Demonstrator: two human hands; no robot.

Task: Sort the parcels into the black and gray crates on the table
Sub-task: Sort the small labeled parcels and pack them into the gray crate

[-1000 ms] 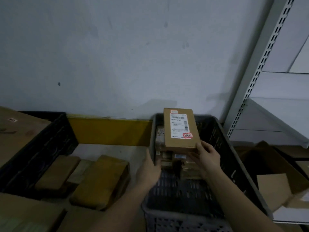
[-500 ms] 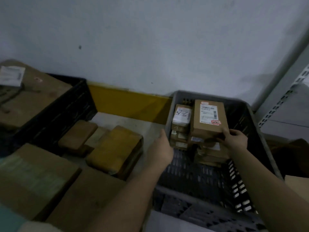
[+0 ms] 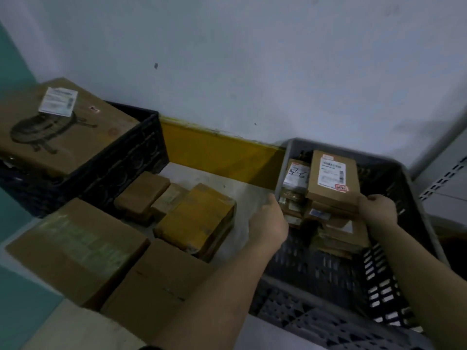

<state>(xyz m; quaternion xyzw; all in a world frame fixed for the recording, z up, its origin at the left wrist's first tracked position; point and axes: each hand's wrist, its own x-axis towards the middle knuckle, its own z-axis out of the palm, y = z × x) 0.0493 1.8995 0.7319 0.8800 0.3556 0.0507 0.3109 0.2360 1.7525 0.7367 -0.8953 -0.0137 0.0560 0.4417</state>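
Flat cardboard parcel (image 3: 333, 181), perforated gray crate (image 3: 414, 205), right hand (image 3: 378, 208) gripping its corner

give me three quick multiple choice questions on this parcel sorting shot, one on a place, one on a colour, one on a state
1. Where does the big box printed with a grill drawing sit?
A. on top of the black crate
B. inside the gray crate
C. on the shelf at the right

2. What colour is the strip along the foot of the wall between the crates?
A. red
B. yellow
C. white

3. What is the right hand doing?
A. hanging idle above the table
B. holding the near corner of the labelled parcel on the stack
C. gripping the black crate's rim

Key:
1 A: the big box rests across the black crate.
2 B: the strip is yellow.
3 B: the right hand has its fingers on the labelled parcel, which lies atop the stack in the gray crate.
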